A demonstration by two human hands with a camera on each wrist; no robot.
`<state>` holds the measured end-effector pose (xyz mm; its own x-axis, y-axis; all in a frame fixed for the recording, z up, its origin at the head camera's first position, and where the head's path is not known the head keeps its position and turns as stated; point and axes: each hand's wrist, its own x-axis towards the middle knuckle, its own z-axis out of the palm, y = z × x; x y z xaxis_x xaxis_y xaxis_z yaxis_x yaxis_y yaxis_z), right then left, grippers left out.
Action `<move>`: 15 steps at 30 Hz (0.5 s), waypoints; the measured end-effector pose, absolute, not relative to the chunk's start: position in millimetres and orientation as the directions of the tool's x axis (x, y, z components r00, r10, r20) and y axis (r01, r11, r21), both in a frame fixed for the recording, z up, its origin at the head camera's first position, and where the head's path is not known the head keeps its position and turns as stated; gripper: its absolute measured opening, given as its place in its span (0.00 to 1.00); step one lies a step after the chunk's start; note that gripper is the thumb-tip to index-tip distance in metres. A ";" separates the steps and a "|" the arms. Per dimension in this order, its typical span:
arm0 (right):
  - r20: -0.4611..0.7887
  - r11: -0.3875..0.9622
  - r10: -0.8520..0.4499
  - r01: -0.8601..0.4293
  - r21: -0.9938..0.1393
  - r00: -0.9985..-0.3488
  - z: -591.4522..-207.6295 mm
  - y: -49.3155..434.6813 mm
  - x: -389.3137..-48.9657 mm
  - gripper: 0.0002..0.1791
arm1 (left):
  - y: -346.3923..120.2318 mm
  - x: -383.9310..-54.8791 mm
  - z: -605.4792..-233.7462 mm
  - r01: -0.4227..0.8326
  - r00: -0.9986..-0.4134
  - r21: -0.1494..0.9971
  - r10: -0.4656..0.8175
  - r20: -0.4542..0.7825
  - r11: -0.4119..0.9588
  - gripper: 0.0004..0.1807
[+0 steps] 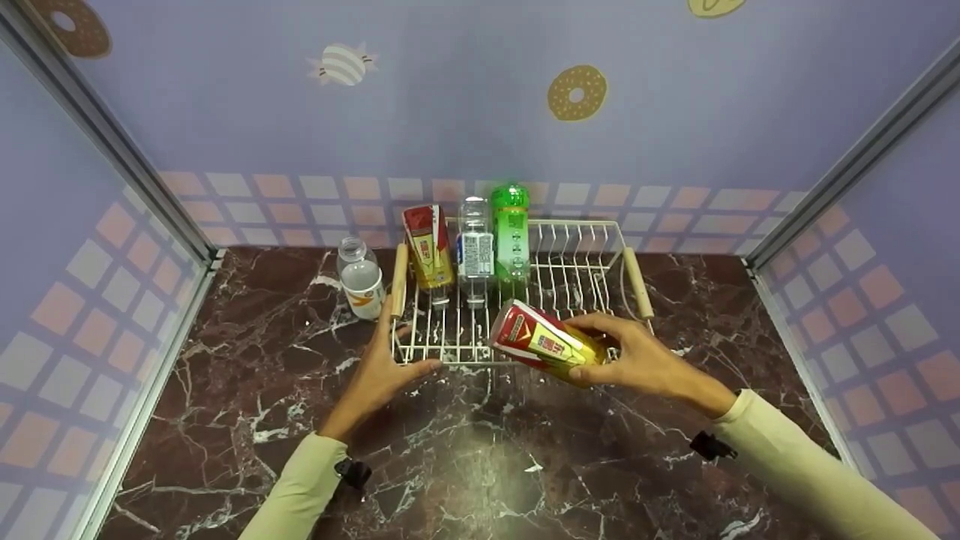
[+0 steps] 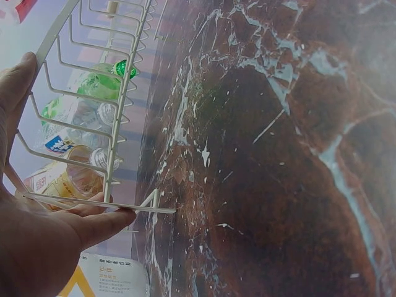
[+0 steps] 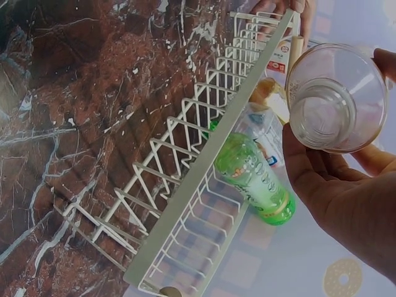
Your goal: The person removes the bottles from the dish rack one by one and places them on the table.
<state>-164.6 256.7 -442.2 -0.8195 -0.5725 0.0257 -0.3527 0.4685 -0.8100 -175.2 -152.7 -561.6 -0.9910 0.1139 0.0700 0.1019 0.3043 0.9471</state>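
Observation:
My right hand [image 1: 630, 360] grips a clear bottle [image 1: 551, 341] with a red and yellow label. The bottle is tilted over the front right of a white wire rack [image 3: 189, 179]; the right wrist view shows its clear neck end. At the rack's front left corner, my left hand [image 1: 379, 375] holds the frame, thumb along the front. Inside the rack, necks down, stand another red and yellow bottle [image 1: 429, 251], a clear bottle with a printed label [image 1: 475, 255] and a green bottle [image 1: 511, 232].
Left of the rack, an uncapped clear bottle [image 1: 361, 281] with a white and orange label stands upright. Wooden handles [image 1: 637, 281] rise at both rack ends. Below is a dark marbled countertop [image 1: 480, 457], with patterned walls [image 1: 465, 112] behind and on both sides.

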 end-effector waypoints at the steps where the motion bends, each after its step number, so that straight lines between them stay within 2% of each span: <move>1: 0.032 0.465 -0.577 -0.361 -0.808 -0.816 -442.2 256.5 -164.2 0.40 | -152.8 -174.8 -561.4 0.099 -0.991 0.948 0.114 0.067 0.302 0.78; 15: 0.023 0.446 -0.593 -0.352 -0.823 -0.805 -443.2 254.6 -161.4 0.38 | -152.3 -173.8 -562.9 0.098 -0.992 0.949 0.110 0.068 0.300 0.78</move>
<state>-161.4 254.6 -443.2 -0.8048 -0.5932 0.0228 -0.3521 0.4460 -0.8229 -173.8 -152.3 -562.9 -0.9917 0.1095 0.0680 0.0981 0.2995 0.9490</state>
